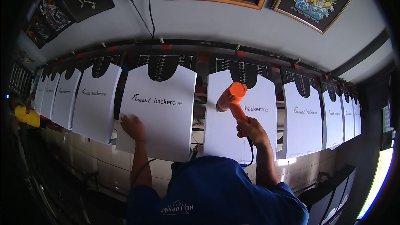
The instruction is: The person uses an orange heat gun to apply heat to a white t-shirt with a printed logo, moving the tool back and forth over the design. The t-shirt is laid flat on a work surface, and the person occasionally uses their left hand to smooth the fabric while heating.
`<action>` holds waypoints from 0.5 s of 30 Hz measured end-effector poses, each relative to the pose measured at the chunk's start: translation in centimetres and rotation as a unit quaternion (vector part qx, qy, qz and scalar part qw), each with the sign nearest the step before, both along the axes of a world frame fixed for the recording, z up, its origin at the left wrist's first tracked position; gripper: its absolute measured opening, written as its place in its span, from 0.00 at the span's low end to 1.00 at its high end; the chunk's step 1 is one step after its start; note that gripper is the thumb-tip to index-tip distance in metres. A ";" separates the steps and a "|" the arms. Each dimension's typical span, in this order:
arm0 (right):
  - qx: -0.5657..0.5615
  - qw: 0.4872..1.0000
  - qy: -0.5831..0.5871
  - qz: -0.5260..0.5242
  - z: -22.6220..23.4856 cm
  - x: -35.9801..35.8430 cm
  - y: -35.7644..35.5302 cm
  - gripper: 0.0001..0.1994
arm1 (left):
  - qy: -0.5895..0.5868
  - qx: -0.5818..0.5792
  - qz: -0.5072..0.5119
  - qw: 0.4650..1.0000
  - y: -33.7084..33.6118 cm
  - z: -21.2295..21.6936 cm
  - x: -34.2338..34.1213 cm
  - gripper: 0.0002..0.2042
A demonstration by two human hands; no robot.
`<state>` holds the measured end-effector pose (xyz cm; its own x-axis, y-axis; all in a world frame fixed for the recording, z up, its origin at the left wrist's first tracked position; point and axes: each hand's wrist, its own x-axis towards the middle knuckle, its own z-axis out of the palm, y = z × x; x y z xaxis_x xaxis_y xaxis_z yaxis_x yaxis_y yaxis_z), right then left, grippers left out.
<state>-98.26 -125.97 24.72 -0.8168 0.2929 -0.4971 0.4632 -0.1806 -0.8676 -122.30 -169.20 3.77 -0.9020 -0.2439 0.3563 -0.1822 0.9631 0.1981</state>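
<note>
Orange heat gun [232, 93], right hand [254, 132] closed around its handle [238, 111], presumably for aim; left hand [133, 127], part-open, apparently empty, over white shirt [166, 129].

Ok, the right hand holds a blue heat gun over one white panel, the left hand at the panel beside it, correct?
The colour is wrong: the head view shows an orange heat gun. The right hand holds it over one white panel, the left hand at the panel beside it.

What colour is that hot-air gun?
The hot-air gun is mostly orange, clearest in the head view.
</note>
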 end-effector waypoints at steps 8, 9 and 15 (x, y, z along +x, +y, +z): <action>0.050 0.988 0.026 -0.147 -1.7 4.9 2.8 0.17 | -0.030 0.001 -0.091 0.995 5.1 0.6 6.6 0.28; 0.054 0.987 0.023 -0.152 -2.0 5.0 2.6 0.17 | -0.034 0.004 -0.107 0.994 5.2 0.6 7.3 0.28; -0.039 0.992 0.047 -0.114 -1.0 3.8 -2.8 0.15 | -0.034 0.037 -0.099 0.994 0.6 1.0 8.0 0.30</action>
